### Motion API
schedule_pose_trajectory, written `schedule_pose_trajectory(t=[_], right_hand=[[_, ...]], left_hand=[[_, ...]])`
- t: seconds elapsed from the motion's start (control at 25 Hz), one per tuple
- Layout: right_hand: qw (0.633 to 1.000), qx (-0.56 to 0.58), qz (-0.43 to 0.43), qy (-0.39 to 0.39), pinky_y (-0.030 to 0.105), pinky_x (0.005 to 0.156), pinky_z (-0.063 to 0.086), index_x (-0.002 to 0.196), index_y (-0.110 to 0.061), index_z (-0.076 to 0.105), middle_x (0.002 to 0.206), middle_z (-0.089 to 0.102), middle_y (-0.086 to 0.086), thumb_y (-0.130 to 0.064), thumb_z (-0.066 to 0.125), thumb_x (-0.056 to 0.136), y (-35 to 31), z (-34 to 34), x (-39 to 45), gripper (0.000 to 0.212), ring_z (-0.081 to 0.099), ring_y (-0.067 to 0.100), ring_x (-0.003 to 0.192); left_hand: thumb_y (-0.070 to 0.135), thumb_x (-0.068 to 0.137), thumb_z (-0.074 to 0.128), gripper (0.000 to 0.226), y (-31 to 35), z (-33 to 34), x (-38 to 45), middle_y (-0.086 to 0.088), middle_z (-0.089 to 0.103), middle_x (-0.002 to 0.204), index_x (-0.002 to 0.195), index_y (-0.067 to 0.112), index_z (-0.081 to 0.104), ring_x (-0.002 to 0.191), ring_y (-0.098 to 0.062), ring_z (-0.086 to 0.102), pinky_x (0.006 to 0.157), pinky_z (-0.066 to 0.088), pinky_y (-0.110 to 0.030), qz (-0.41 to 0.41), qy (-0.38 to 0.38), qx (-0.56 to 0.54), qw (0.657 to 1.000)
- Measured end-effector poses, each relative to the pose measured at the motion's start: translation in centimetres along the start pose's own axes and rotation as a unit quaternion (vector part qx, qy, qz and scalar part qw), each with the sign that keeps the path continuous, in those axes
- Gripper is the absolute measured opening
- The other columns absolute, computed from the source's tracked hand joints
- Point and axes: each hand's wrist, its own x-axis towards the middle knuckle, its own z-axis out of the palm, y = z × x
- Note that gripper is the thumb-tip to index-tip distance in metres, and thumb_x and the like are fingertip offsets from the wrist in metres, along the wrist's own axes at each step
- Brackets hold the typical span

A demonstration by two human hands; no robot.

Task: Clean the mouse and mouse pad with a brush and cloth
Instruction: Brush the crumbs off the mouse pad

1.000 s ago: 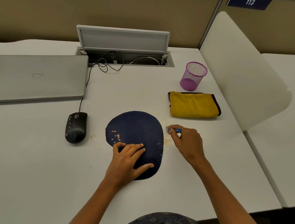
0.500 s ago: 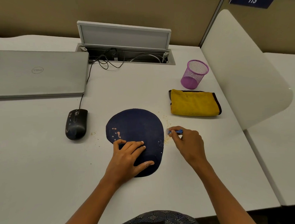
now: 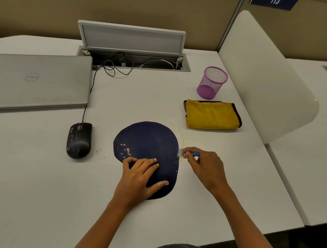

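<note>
**Head view: brush works the pad's right edge while the left palm pins it**

Head view shows the left hand spread flat on the near part of the dark blue mouse pad, fingers straight and pressing, thumb out toward the near edge of the bench. The right hand pinches a small blue brush between thumb and fingertips, its blurred bristle end right at the pad's right rim. Pale crumbs lie on the bench just beyond that rim, so the sweep looks outward, off the pad.

To do this well, I'd say keep the strokes short and one-way, pushing grit off the edge rather than dragging it back. The pinkish spots on the pad's left side, just beyond the left fingertips, look stuck on; likely a job for the cloth. That palm should hold firm or the pad will skate.

Still waiting: the black mouse, left of the pad and marked with specks, and the folded yellow cloth toward the right edge, beside the purple mesh cup.
</note>
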Motion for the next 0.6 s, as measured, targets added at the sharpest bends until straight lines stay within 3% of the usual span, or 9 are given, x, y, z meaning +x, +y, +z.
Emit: schedule_pose_trajectory(t=[0.08, 0.16, 0.32, 0.44, 0.6], right_hand=[[0.999, 0.041, -0.003, 0.011, 0.010, 0.056, 0.038, 0.117, -0.024, 0.064, 0.089, 0.072, 0.004, -0.032, 0.051, 0.093, -0.08, -0.14, -0.03, 0.028, 0.052, 0.003, 0.057], [0.996, 0.069, -0.020, -0.045, 0.014, 0.064, 0.044, 0.114, -0.023, 0.066, 0.097, 0.073, 0.003, -0.030, 0.051, 0.093, -0.48, 0.00, -0.47, 0.027, 0.061, 0.009, 0.071], [0.999, 0.022, 0.023, 0.014, 0.010, 0.057, 0.036, 0.115, -0.022, 0.065, 0.082, 0.068, 0.001, -0.035, 0.049, 0.093, -0.07, -0.18, -0.37, 0.031, 0.047, 0.002, 0.054], [0.998, 0.045, 0.000, -0.042, 0.019, 0.068, 0.046, 0.115, -0.022, 0.065, 0.096, 0.072, 0.004, -0.034, 0.049, 0.093, -0.66, 0.05, -0.69, 0.029, 0.059, 0.011, 0.072], [1.000, -0.008, 0.026, 0.008, 0.016, 0.067, 0.042, 0.118, -0.023, 0.063, 0.094, 0.072, 0.006, -0.038, 0.047, 0.094, -0.76, 0.12, -0.49, 0.033, 0.054, 0.006, 0.067]], left_hand=[[0.063, 0.083, 0.046, 0.059, -0.05, 0.01, 0.08, 0.002, 0.068, 0.112, 0.103, 0.015, 0.071, 0.098, -0.016, 0.064, 0.095, 0.030, -0.038, 0.000, 0.002, -0.002, 1.000], [0.063, 0.083, 0.046, 0.059, -0.12, -0.05, 0.12, 0.001, 0.068, 0.112, 0.103, 0.014, 0.071, 0.098, -0.017, 0.065, 0.095, 0.030, -0.038, 0.000, -0.002, -0.003, 1.000], [0.063, 0.083, 0.046, 0.059, -0.01, -0.16, 0.12, 0.000, 0.068, 0.112, 0.103, 0.014, 0.071, 0.098, -0.017, 0.065, 0.095, 0.029, -0.038, 0.002, -0.004, -0.003, 1.000], [0.063, 0.083, 0.044, 0.059, 0.02, -0.20, 0.06, 0.000, 0.068, 0.111, 0.103, 0.014, 0.071, 0.098, -0.018, 0.065, 0.095, 0.029, -0.038, -0.001, -0.010, -0.004, 1.000], [0.064, 0.083, 0.042, 0.061, 0.00, -0.23, 0.12, 0.001, 0.068, 0.112, 0.104, 0.015, 0.071, 0.099, -0.018, 0.064, 0.095, 0.029, -0.038, -0.007, -0.019, -0.004, 1.000]])
